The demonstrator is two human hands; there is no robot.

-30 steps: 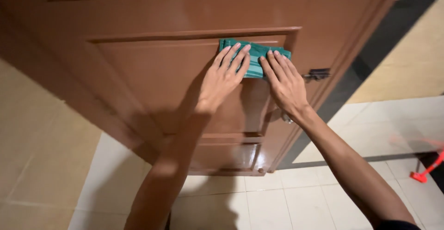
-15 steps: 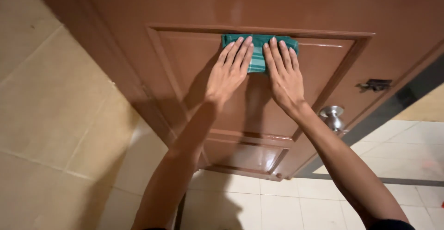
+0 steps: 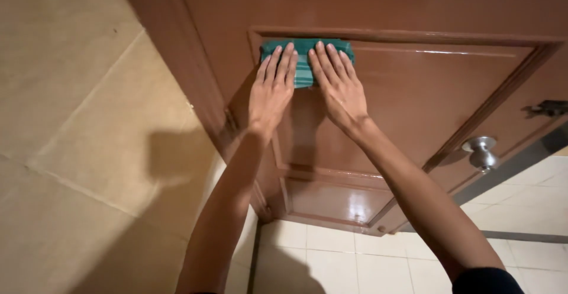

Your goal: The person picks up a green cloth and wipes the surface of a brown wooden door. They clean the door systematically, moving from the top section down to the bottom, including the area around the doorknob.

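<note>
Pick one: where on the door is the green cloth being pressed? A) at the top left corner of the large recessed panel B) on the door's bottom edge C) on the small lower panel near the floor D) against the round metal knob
A: both the left hand and right hand press the green cloth flat into the upper left corner of the recessed panel, far from the knob.

You see a round silver doorknob [image 3: 482,153] at the right edge, a dark latch plate [image 3: 547,108] above it, beige wall tiles [image 3: 77,122] on the left, and pale floor tiles [image 3: 331,258] below.
</note>
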